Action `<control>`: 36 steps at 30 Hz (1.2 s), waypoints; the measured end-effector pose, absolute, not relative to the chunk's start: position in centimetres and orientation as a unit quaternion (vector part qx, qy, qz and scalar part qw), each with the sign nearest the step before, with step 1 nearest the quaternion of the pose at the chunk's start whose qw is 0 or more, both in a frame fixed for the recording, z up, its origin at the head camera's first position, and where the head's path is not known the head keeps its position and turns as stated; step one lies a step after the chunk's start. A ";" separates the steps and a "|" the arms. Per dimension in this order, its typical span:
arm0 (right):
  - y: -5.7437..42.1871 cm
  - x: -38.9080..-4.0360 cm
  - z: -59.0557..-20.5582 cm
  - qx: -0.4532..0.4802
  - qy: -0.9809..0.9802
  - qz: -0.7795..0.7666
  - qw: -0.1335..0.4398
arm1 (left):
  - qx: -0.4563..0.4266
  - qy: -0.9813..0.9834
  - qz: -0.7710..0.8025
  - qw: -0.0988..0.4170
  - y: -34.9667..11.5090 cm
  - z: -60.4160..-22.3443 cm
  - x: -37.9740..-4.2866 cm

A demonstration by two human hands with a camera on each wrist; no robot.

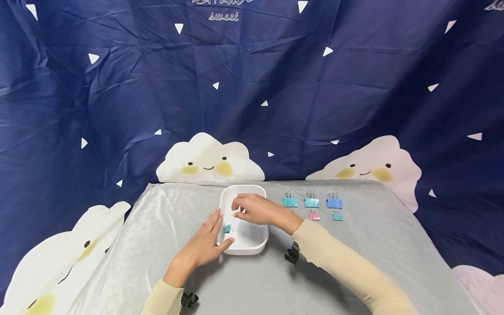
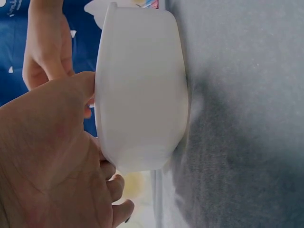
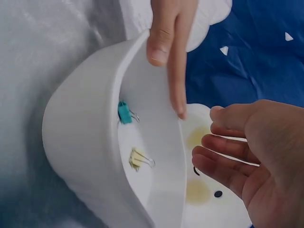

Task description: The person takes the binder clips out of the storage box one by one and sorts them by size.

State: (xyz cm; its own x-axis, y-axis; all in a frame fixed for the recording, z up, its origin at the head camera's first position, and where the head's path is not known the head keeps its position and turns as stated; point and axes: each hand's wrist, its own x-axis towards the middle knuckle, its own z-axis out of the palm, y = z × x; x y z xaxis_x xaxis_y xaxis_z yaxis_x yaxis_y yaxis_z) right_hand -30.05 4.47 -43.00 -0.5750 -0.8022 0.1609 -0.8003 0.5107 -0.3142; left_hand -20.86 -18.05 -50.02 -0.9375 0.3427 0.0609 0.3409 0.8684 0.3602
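Observation:
A white tray (image 1: 243, 251) stands on the grey cloth. My left hand (image 1: 204, 243) rests on its left rim, fingers stretched out and thumb over the near edge. My right hand (image 1: 253, 208) hovers above the tray's middle. In the right wrist view its fingers (image 3: 228, 156) are loosely bent, with nothing between them. Inside the tray lie a teal binder clip (image 3: 125, 112) and a yellow binder clip (image 3: 136, 159), apart from each other. The left wrist view shows the tray's outer wall (image 2: 140, 90) beside my left thumb.
Right of the tray, binder clips lie in two rows: two teal ones (image 1: 290, 202) (image 1: 312, 203) and a blue one (image 1: 334, 203) behind, a pink one (image 1: 314, 217) and a small green one (image 1: 337, 217) in front. My right wrist partly covers another. A dark blue curtain (image 1: 252, 87) hangs behind.

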 end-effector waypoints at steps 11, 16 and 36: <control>1.1 -30.9 -44.7 -0.511 0.851 -0.112 0.043 | 0.179 0.964 0.196 0.009 -18.1 -50.0 -20.9; 0.7 -31.3 -45.8 -0.519 0.846 -0.095 0.073 | 0.177 0.964 0.199 0.012 -18.0 -50.0 -20.9; 0.5 -32.3 -48.3 -0.462 0.881 -0.016 0.097 | 0.177 0.966 0.188 0.006 -18.0 -50.1 -20.8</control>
State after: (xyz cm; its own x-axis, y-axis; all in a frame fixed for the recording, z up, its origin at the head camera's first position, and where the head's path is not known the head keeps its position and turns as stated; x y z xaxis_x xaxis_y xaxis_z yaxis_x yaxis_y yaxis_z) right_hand -32.31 0.47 -48.35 -0.5541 -0.8176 -0.1565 -0.8115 0.5724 -0.1177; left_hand -20.83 -18.03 -50.08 -0.9371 0.3446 0.0551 0.3401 0.8663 0.3660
